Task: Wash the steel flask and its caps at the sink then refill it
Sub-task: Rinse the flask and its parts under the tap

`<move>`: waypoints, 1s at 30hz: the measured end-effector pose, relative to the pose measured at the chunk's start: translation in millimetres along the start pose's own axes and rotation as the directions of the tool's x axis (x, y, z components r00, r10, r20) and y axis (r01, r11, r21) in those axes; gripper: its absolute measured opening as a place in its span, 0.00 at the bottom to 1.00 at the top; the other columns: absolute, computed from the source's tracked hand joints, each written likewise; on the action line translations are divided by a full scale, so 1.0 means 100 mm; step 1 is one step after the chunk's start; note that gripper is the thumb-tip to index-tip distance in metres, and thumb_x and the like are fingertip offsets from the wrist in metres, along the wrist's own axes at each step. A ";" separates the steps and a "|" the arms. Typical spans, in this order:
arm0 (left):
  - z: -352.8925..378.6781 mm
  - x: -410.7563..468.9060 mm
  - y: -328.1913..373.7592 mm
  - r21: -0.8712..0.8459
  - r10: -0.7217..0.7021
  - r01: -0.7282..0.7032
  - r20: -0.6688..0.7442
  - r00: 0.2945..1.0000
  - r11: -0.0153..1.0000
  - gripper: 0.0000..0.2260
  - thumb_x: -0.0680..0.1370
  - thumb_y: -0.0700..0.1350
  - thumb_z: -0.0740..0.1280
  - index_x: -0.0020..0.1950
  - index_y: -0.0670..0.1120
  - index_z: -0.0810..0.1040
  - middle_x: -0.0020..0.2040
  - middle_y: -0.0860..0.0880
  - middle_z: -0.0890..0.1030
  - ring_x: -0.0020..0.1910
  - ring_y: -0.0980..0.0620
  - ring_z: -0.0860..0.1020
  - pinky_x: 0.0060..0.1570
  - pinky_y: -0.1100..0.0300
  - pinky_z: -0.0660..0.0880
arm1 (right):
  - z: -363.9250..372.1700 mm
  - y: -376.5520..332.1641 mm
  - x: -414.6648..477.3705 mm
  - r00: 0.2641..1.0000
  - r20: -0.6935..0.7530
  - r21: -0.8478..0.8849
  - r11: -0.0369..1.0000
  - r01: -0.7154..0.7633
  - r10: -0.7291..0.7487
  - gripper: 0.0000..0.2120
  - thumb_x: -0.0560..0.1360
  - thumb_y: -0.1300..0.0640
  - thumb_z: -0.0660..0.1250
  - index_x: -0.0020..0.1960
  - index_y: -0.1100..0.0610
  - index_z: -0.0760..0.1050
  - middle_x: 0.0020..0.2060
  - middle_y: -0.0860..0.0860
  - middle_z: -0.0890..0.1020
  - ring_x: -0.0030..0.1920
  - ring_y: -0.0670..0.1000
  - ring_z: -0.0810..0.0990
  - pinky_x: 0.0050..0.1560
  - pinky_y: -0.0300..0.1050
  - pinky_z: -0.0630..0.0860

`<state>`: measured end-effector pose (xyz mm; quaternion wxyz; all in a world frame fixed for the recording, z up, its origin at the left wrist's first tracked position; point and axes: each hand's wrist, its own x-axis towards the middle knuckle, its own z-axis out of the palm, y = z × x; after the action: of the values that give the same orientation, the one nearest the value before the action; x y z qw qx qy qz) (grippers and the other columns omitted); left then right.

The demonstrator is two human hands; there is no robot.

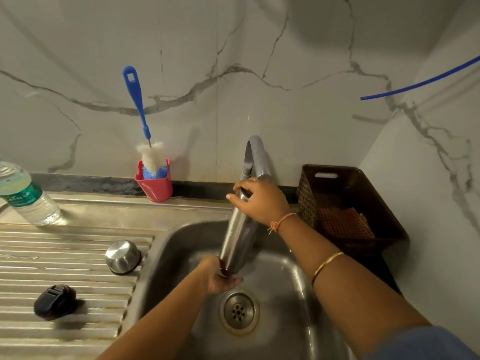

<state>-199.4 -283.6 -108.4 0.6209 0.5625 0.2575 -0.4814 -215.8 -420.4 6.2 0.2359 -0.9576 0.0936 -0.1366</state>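
Both hands are on the tall brushed-steel flask (237, 235), held tilted over the stainless sink basin (291, 276) beneath the curved chrome tap (255, 157). At the flask's upper end, the right hand (262, 201) is curled closed around the top, fingers wrapped over it; at its lower end, the left hand (220, 278) cups the dark base from below, palm up and half open. Blur near the base makes it hard to tell whether water is running. One risk, as I judge it: the smooth wet steel could slide through the loose lower cup and knock against the basin or the round perforated drain (239, 311) at six o'clock from the hands. Toward nine o'clock, on the ribbed steel draining board (65, 258), a domed polished steel cap (123, 256) sits open side down, and further at eight o'clock lies a black plastic flip-top cap (55, 302); both look unwashed-or-waiting, and the rounded one could roll along the grooves if bumped. Beyond, at eleven o'clock, a blue-handled bristle bottle brush (140, 120) stands in a pink plastic cup (155, 187), and a clear plastic water bottle (24, 196) stands at the far left.
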 end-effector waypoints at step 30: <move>0.41 0.01 0.17 0.568 0.767 -0.717 0.218 0.604 0.403 0.31 0.63 0.48 0.80 0.58 0.56 0.65 0.52 0.54 0.77 0.50 0.53 0.77 0.50 0.56 0.77 | 0.20 0.19 -0.17 0.990 -0.002 0.027 0.989 0.143 -0.143 0.19 0.78 0.53 0.63 0.68 0.56 0.71 0.67 0.52 0.74 0.69 0.50 0.69 0.73 0.48 0.59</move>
<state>-192.9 -324.1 -92.0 0.5435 0.8016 -0.1635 -0.1878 -228.1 -424.7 -23.4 0.2384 -0.9586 0.0229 -0.1543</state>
